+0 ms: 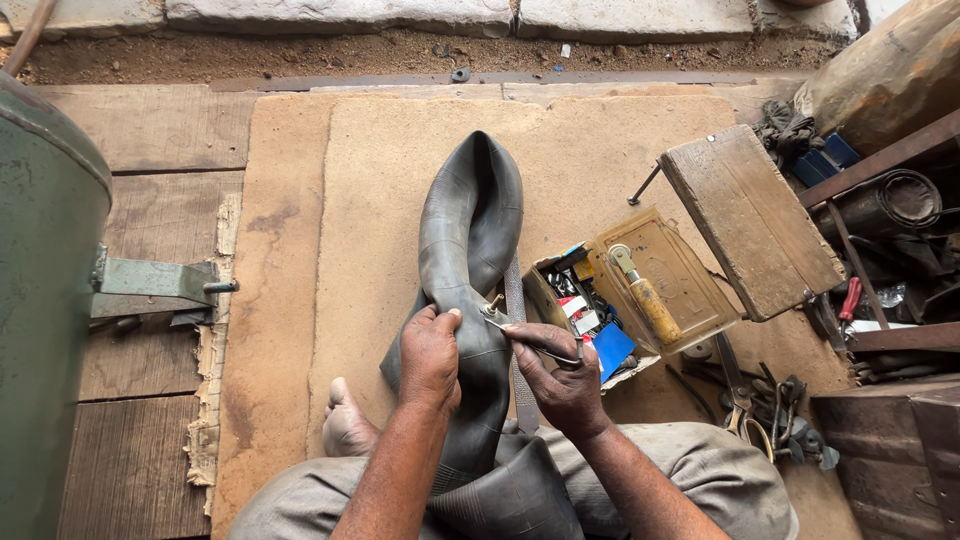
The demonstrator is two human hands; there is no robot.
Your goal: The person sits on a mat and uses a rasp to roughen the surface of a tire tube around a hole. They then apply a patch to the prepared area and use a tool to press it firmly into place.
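The left hand (430, 358) is gripping a black rubber inner tube (468, 240), its fingers curled over the tube's side and the thumb pressing on top near the valve (494, 301). The right hand (562, 380) is closing around a thin metal tool (530, 338), pinching it between thumb and fingers, with the tool's tip lying on the tube just beside the left thumb. The tube is looping away from the hands across a tan mat (400, 180) on the floor, and its near end is running down over the person's lap. A narrow grey strap (517, 300) is lying along the tube's right side, passing under the right hand. A bare foot (347, 425) is resting on the mat to the left of the tube.

Just right of the right hand an open cardboard box (580, 310) is holding small packets. Beside it a flat metal tin (672, 270) is carrying a tool with a yellow handle (645, 295). Further right a wooden board (752, 215) is sitting tilted, and a pair of scissors (738, 385) is lying near scattered metal parts. A green metal drum (45, 280) is standing at the far left, with wooden planks (150, 130) beside the mat.
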